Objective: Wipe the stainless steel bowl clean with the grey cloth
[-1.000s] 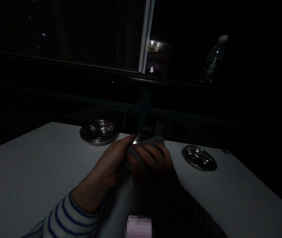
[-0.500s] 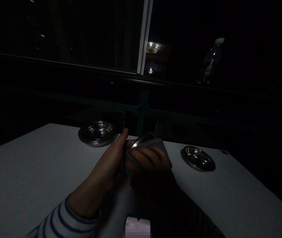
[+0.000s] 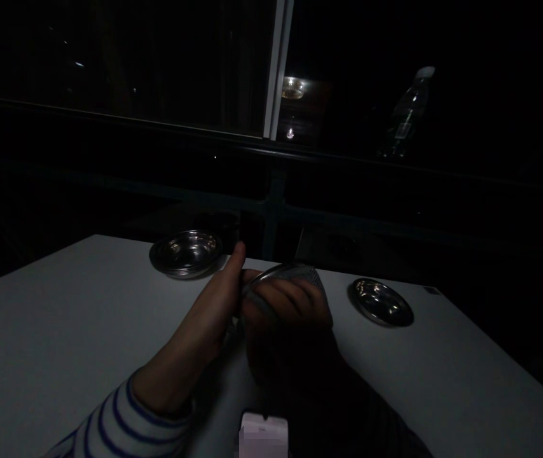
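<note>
My left hand [image 3: 221, 289] grips a shiny metal bowl [image 3: 271, 272] from its left side, thumb pointing up. Most of this bowl is hidden behind my hands; only part of its rim shows. Pressed against the bowl is a grey cloth [image 3: 313, 275], with the fingers of my right hand [image 3: 285, 305] curled over it. Left of my hands, a stack of metal bowls [image 3: 186, 254] stands near the table's far edge. To the right lies a single metal bowl [image 3: 382, 303], apart from both hands.
A white table [image 3: 61, 324] spreads beneath my hands. At its near edge, close to me, is a phone [image 3: 264, 432] with a lit, blurred screen. Beyond the table are a dark window with a pale frame [image 3: 278, 70] and a clear plastic bottle [image 3: 407, 114]. The room is very dim.
The bowl in my hands has tilted, and less of its shiny surface shows. My right fingers with the cloth have shifted slightly along it. The other bowls stay in place.
</note>
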Demonstrator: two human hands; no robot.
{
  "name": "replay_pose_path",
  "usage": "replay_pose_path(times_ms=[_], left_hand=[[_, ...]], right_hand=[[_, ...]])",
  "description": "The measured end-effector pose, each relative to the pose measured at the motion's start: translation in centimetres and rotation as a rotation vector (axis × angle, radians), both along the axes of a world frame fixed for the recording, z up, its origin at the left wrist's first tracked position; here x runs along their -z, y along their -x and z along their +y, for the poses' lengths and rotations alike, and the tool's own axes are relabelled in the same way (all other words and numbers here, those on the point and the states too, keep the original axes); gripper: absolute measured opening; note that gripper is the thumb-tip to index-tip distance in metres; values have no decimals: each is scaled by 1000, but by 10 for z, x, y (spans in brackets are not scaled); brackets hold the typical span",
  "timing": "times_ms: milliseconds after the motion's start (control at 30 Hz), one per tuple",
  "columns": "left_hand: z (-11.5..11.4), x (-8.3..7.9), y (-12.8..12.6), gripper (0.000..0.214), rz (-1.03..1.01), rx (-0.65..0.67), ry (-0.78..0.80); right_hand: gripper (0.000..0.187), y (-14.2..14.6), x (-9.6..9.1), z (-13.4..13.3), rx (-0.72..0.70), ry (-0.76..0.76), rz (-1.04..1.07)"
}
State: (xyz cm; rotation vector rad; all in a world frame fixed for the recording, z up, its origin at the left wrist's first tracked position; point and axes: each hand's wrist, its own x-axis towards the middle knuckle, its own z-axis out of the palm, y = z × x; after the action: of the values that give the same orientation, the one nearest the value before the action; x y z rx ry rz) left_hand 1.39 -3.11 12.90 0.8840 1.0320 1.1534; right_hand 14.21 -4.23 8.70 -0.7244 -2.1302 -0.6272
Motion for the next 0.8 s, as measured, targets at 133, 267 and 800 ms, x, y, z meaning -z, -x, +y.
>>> replay_pose_path(times_ms=[133, 267, 800], left_hand=[[-1, -1, 1, 51, -13, -19, -14], [-3, -2, 0, 52, -111, 29, 48], [-4, -10, 1, 58, -167, 43, 118]], right_hand=[[28, -14, -11, 8, 91, 102, 163], [30, -16, -10, 12, 132, 140, 209], [30, -19, -11, 12, 50, 134, 183]])
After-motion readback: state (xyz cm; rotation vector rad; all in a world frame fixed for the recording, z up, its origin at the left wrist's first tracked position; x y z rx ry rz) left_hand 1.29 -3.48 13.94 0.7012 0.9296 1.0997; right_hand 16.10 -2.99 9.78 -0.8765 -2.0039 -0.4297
